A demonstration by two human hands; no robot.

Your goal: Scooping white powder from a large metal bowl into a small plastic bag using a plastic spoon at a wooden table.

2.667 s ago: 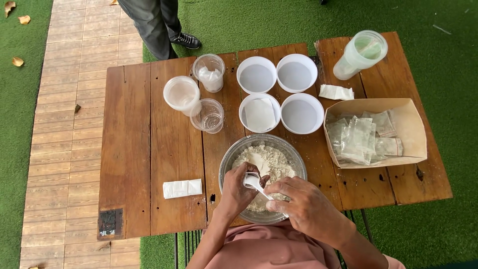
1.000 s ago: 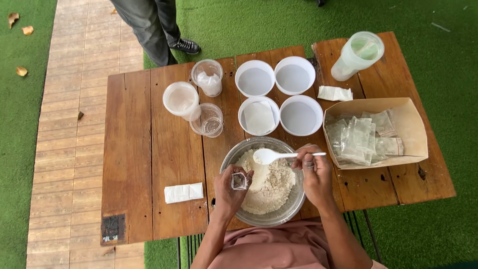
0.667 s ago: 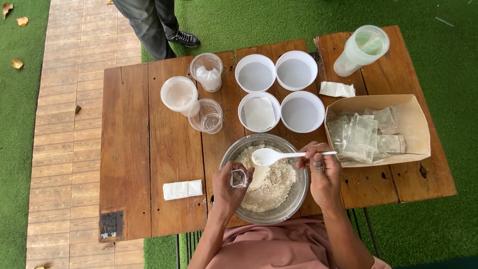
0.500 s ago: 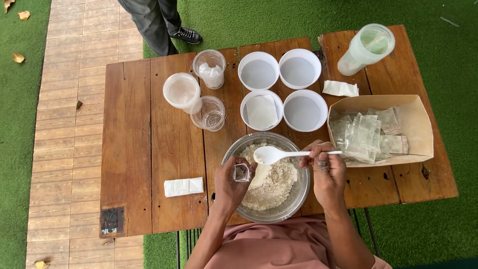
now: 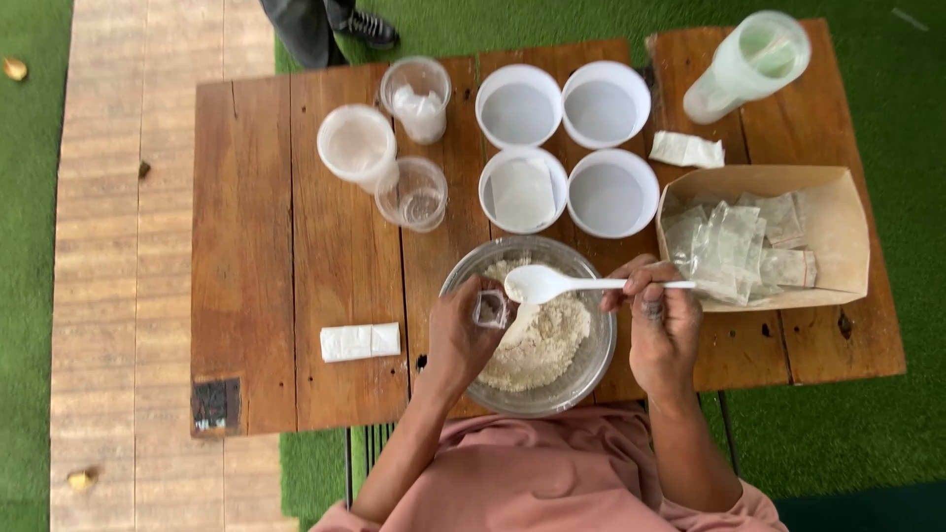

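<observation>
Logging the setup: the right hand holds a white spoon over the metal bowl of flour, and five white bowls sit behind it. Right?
Not quite: the head view shows four white bowls, not five. The right hand does hold the white spoon over the metal bowl.

Left hand point(image 5: 458, 340) curling, fingers pinching at 1 o'clock. Right hand point(image 5: 662, 320) gripping, fingers pointing to 11 o'clock.

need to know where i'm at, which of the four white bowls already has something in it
The white bowl at the near left of the four, just above the metal bowl: a flat white packet lies inside it. The other three look empty.
</observation>
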